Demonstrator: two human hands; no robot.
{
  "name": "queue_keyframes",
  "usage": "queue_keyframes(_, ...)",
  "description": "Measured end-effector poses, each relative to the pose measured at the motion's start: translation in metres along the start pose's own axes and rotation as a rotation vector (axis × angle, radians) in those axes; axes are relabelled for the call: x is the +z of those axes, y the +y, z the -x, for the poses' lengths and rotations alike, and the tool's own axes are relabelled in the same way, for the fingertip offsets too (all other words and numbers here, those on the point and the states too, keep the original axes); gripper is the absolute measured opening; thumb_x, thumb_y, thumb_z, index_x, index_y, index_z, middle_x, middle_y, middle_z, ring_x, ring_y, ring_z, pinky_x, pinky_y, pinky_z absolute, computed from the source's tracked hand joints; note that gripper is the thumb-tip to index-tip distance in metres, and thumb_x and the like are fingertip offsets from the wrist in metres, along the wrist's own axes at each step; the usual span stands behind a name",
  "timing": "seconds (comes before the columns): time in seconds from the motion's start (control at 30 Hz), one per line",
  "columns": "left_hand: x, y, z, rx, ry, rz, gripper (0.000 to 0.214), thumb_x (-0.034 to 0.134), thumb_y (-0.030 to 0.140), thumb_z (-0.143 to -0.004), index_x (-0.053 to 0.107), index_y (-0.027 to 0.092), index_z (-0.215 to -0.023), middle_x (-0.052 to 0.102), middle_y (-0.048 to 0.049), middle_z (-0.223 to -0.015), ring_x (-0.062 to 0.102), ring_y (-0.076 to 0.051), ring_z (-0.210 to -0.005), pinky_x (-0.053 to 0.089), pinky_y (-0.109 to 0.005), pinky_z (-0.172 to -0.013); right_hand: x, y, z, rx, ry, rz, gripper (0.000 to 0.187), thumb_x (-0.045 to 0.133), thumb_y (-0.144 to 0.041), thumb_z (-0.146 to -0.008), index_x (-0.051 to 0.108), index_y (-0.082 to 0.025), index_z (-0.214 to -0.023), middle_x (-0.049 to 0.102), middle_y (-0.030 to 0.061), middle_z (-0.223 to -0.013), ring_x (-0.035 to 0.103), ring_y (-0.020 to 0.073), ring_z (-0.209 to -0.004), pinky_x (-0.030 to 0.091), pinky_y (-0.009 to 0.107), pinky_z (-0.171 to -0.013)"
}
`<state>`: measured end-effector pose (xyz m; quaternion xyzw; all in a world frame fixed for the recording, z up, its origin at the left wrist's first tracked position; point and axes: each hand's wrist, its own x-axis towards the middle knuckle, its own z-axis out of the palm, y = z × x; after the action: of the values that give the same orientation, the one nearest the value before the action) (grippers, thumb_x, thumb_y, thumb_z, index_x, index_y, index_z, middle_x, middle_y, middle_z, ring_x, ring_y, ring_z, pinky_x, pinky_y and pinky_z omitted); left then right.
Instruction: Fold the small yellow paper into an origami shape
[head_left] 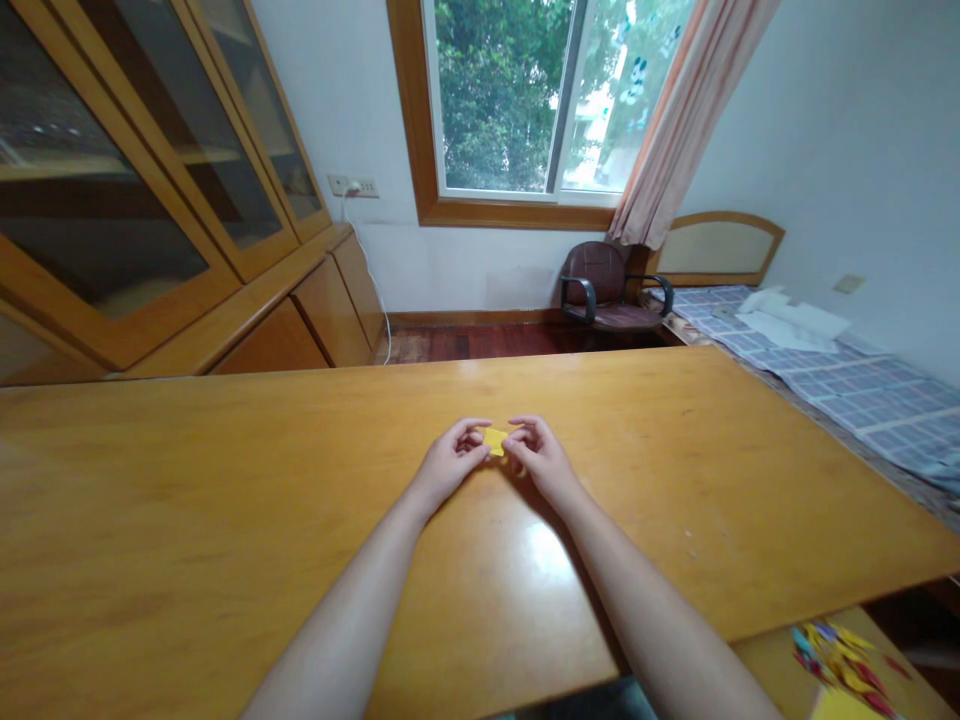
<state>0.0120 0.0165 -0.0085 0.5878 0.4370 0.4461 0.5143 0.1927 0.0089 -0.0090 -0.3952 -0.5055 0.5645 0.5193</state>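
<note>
A small folded piece of yellow paper [495, 440] is held just above the wooden table [225, 500], near its middle. My left hand [450, 462] pinches its left side with curled fingers. My right hand [536, 455] pinches its right side the same way. Both forearms reach forward over the table from the near edge.
A pile of several small coloured paper pieces [844, 658] lies on a lower surface at the bottom right. A wooden cabinet with glass doors [150, 200] stands at the left. Beyond the table are a dark chair [607, 290], a window and a bed [840, 380] at the right.
</note>
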Motion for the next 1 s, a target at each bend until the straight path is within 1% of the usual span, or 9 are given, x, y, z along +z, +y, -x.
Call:
queue_keyframes(0.13,0.0,0.007,0.002,-0.021,-0.011,-0.042,0.036,0.069,0.025,-0.071,0.066,0.017,-0.106,0.055,0.0006,-0.081,0.057,-0.014,-0.076,0.048,-0.027,-0.075,0.0,0.001,0.0,-0.014,0.019,-0.002,0.039,0.072,-0.039,-0.075,0.052,-0.021,-0.103,0.059,-0.0056,-0.068,0.051,0.0085,-0.049,0.04,0.02,-0.044)
queue_keyframes(0.27,0.0,0.009,0.002,-0.032,-0.022,-0.031,0.037,0.069,0.027,-0.07,0.066,0.017,-0.106,0.055,0.0014,-0.077,0.057,-0.014,-0.072,0.049,-0.027,-0.072,0.0,0.002,-0.001,-0.017,0.018,-0.007,0.037,0.071,-0.038,-0.075,0.052,-0.021,-0.102,0.06,-0.0057,-0.068,0.051,0.0085,-0.049,0.04,0.02,-0.045)
queue_keyframes(0.57,0.001,0.005,0.003,-0.059,-0.059,0.044,0.033,0.066,0.033,-0.077,0.062,0.016,-0.106,0.064,-0.0011,-0.081,0.064,-0.016,-0.074,0.053,-0.03,-0.075,0.0,0.004,-0.001,-0.019,0.028,-0.013,0.036,0.072,-0.037,-0.075,0.053,-0.021,-0.102,0.061,-0.0051,-0.07,0.051,0.0083,-0.049,0.04,0.021,-0.047)
queue_keyframes(0.67,0.001,0.006,0.003,-0.064,-0.062,0.042,0.033,0.066,0.032,-0.077,0.062,0.015,-0.105,0.064,-0.0005,-0.077,0.065,-0.016,-0.072,0.053,-0.03,-0.073,0.0,0.004,-0.002,-0.02,0.033,-0.008,0.036,0.072,-0.037,-0.075,0.053,-0.021,-0.101,0.061,-0.0049,-0.069,0.051,0.0083,-0.049,0.04,0.021,-0.047)
queue_keyframes(0.77,0.0,0.005,0.002,-0.054,-0.074,0.038,0.033,0.064,0.031,-0.078,0.061,0.015,-0.107,0.061,0.0014,-0.071,0.066,-0.016,-0.069,0.052,-0.028,-0.07,0.0,0.005,-0.002,-0.028,0.043,0.006,0.035,0.072,-0.038,-0.075,0.054,-0.021,-0.1,0.061,-0.0045,-0.069,0.051,0.0088,-0.051,0.04,0.021,-0.048)
queue_keyframes(0.9,-0.001,0.002,0.001,-0.056,-0.039,0.066,0.036,0.064,0.032,-0.079,0.059,0.016,-0.111,0.06,0.0023,-0.07,0.066,-0.015,-0.068,0.051,-0.026,-0.065,0.0,0.006,-0.001,-0.028,0.043,0.006,0.034,0.071,-0.039,-0.077,0.054,-0.021,-0.1,0.061,-0.0034,-0.072,0.052,0.0088,-0.052,0.041,0.021,-0.048)
queue_keyframes(1.0,-0.002,-0.001,0.0,-0.048,-0.02,0.087,0.037,0.066,0.034,-0.078,0.06,0.016,-0.11,0.061,0.0024,-0.071,0.067,-0.016,-0.071,0.051,-0.027,-0.07,0.0,0.006,-0.001,-0.026,0.025,-0.002,0.036,0.073,-0.037,-0.074,0.054,-0.022,-0.101,0.062,-0.0023,-0.078,0.051,0.0086,-0.052,0.041,0.021,-0.046)
